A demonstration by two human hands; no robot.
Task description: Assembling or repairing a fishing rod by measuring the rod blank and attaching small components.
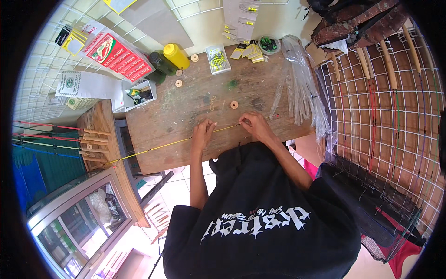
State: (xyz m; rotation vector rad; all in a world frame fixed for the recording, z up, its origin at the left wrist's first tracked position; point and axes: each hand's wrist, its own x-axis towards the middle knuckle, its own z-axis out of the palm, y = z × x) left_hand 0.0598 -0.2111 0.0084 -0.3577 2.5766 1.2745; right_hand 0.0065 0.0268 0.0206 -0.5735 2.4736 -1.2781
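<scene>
Head view: 1 thin yellow rod (162, 147) slants from left of frame to centre. Right hand (254, 125) pinches its tip; left hand (203, 132) curled at the shaft, grip unclear. Likely light, whippy, tip fragile; better held mid-shaft.

Bench (179, 110) shows brown, blotched pale and dark, with a green stain (232, 84) toward its far edge. Slender rod (158, 148) across the near edge is yellow, banded dark. Far left corner: one yellow bottle (176, 56), one dark green bottle (162, 63). Far edge: white tray (221, 71), yellow-green beads (216, 58). Right edge: clear plastic sleeves (299, 83), whitish sheen. Near edge: black shirt (260, 186), white lettering.
</scene>
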